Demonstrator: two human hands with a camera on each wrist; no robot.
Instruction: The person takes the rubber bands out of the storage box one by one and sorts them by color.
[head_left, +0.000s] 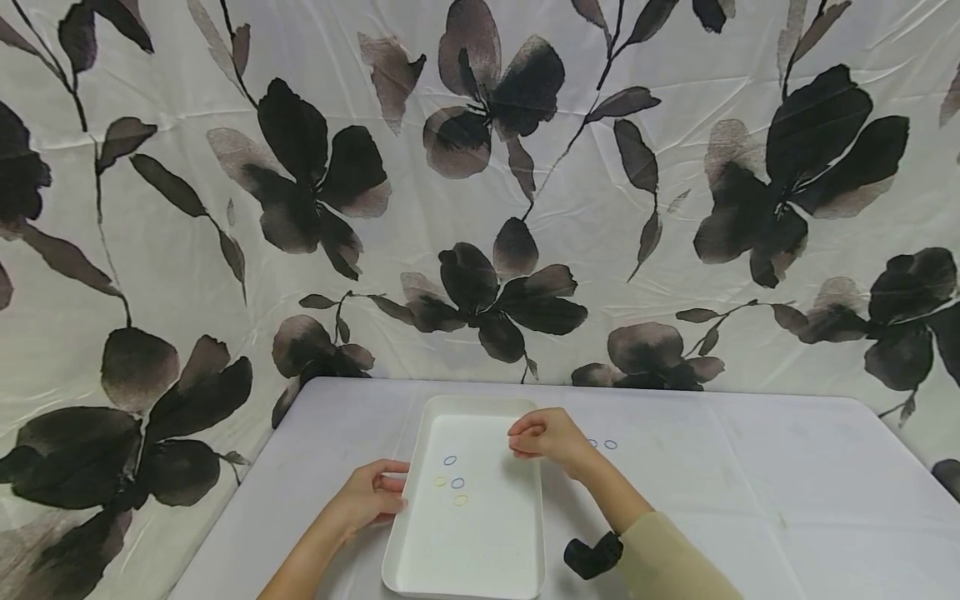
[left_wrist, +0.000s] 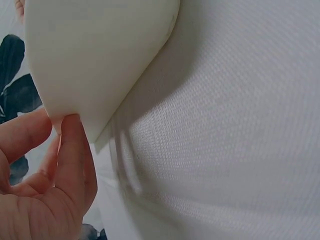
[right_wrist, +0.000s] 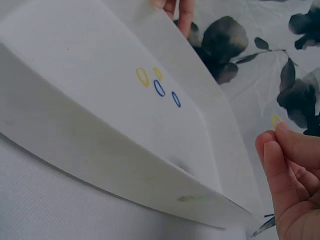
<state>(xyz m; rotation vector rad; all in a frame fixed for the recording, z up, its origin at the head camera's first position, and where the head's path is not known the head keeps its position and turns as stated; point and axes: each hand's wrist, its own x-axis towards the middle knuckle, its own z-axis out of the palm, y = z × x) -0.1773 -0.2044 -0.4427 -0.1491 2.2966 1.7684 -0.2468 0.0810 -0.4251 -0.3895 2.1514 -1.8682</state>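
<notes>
White tray with two yellow, two blue rings inside

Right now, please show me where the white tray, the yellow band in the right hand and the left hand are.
white tray (head_left: 420,433): head view, far left rim.
yellow band (right_wrist: 275,120): right wrist view, loop above fingertips.
left hand (head_left: 367,498): head view, back of hand.

Left hand curled, thumb and fingers pinching inward — right hand raised just ahead, fingertips bunched in a pinch, forearm angled back.
</notes>
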